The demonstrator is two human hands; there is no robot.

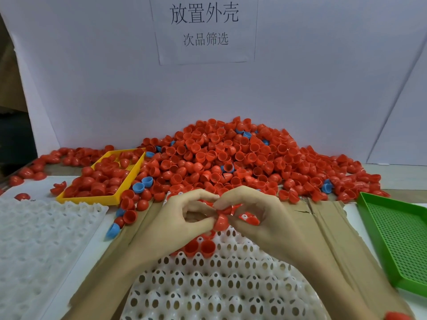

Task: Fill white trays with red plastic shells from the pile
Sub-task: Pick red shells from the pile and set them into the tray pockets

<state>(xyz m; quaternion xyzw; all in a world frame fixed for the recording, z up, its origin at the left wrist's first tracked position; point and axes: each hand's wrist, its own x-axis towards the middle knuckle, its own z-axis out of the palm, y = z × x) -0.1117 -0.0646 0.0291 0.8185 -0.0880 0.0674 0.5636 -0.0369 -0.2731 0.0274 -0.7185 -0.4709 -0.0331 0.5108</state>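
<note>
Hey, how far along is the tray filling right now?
Barely started. Two red shells sit in the white tray in front; most visible pockets are empty. Both hands, left hand and right hand, hold a red shell over it. The second white tray at left looks unfilled, and the pile remains large.

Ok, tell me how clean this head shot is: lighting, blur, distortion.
Head view: even, soft light with no hard shadows or glare; wide-angle bending curves the white tray and tilts the green tray at the edges; the shell pile and the paper sign read fairly sharp; the left hand and right hand look slightly soft, and the bottom right corner smears.
</note>
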